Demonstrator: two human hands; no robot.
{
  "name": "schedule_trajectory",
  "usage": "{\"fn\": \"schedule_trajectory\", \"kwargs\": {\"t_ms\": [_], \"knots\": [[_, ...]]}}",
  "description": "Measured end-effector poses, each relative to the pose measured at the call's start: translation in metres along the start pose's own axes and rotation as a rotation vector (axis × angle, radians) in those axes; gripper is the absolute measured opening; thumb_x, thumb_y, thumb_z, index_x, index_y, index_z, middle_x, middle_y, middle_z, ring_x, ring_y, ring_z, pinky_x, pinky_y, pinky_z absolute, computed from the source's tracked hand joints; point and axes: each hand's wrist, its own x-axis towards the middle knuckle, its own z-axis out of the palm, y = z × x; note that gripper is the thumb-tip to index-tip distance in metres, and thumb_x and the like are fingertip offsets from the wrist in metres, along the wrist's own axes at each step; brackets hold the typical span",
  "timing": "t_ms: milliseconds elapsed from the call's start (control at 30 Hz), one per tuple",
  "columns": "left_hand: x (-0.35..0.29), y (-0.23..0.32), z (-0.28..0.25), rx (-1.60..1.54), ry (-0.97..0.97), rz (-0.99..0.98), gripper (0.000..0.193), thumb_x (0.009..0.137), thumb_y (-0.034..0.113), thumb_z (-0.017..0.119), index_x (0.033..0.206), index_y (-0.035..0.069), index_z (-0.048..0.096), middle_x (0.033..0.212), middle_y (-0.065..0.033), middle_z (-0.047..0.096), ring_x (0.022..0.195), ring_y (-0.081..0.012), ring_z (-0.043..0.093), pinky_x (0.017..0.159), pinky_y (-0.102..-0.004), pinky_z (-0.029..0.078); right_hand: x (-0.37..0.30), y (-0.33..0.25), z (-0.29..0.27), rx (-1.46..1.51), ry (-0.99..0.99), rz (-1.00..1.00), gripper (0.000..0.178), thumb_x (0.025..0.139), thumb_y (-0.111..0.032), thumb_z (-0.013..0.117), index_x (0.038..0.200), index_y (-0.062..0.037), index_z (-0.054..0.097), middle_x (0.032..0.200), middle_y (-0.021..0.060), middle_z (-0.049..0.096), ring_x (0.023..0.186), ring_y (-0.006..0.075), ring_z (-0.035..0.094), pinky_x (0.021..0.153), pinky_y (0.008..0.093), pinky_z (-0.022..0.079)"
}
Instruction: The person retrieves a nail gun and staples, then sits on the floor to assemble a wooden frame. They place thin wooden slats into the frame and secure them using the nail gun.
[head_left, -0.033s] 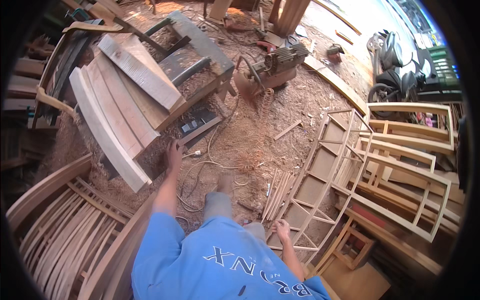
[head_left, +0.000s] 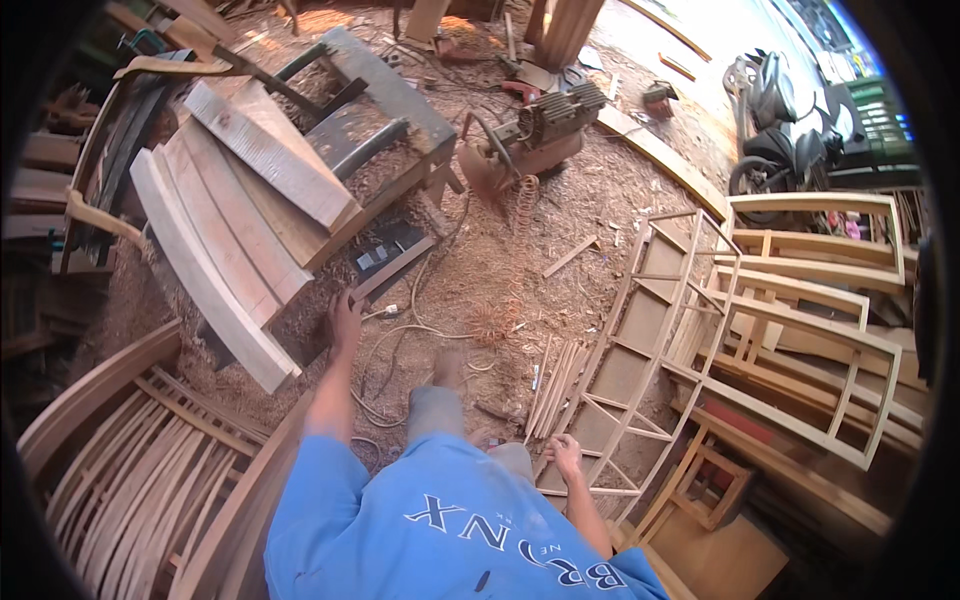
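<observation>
We see the wooden strip [head_left: 397, 270] low in front of us, just right of the stacked curved boards [head_left: 225, 215] and along the edge of a dark panel [head_left: 378, 252]; our left grip [head_left: 345, 317] is at its near end, fingertips apparently touching the wood, though we cannot tell whether they are closed around it; our right grip [head_left: 564, 456] is loosely curled beside the slender wooden frame [head_left: 640, 350], and we cannot tell whether it grasps anything.

We judge the strip light for its length and stiff, unlikely to bend in handling; its surface is probably dry, perhaps a little slick with dust, its edges apt to splinter; the middle should balance best, while the near end would suit steering, with the far end then tending to dip.

Its long axis runs slantwise, from the near end at our left grip outward and to our right; the far end points toward the compressor [head_left: 530, 140].
</observation>
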Motion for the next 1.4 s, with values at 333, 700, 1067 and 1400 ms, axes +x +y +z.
{"fn": "schedule_trajectory", "kwargs": {"t_ms": [333,700,1067,1400], "knots": [[-0.003,0.003,-0.002,0.013,-0.028,-0.046,0.049,0.090,0.023,0.071,0.131,0.001,0.056,0.124,-0.0257,0.063,0.115,-0.0427,0.058,0.096,-0.0478,0.046,-0.004,-0.026,0.022,0.079,0.017,-0.100,0.022,0.095,-0.015,0.063,0.111,-0.0005,0.066,0.088,0.0087,0.071,0.074,0.0144,0.069,0.062,0.0282,0.056],[0.070,-0.001,0.014,-0.033,0.026,-0.018,0.031,0.090,0.003,0.046,0.118,-0.001,0.060,0.107,-0.0251,0.066,0.093,-0.0424,0.065,0.086,-0.0486,0.050,-0.019,0.013,0.029,0.082,0.068,0.067,0.018,0.096,-0.017,0.064,0.106,-0.0028,0.067,0.088,0.0097,0.072,0.073,0.0166,0.072,0.065,0.0297,0.059],[0.046,0.036,0.021,0.167,0.206,0.265,0.042,0.089,0.010,0.063,0.130,-0.001,0.056,0.144,-0.0293,0.043,0.134,-0.0448,0.042,0.112,-0.0543,0.033,-0.032,0.028,0.034,0.247,0.172,-0.062,0.023,0.093,-0.020,0.065,0.106,-0.0011,0.067,0.085,0.0094,0.072,0.070,0.0174,0.071,0.068,0.0318,0.056],[-0.177,0.029,0.066,0.115,-1.152,0.013,0.036,0.093,0.023,0.067,0.120,0.000,0.066,0.112,-0.0189,0.070,0.110,-0.0303,0.065,0.098,-0.0384,0.049,-0.086,0.168,0.072,0.678,0.387,-0.036,0.020,0.093,-0.020,0.064,0.100,-0.0018,0.069,0.082,0.0077,0.071,0.067,0.0159,0.069,0.063,0.0311,0.057]]}}
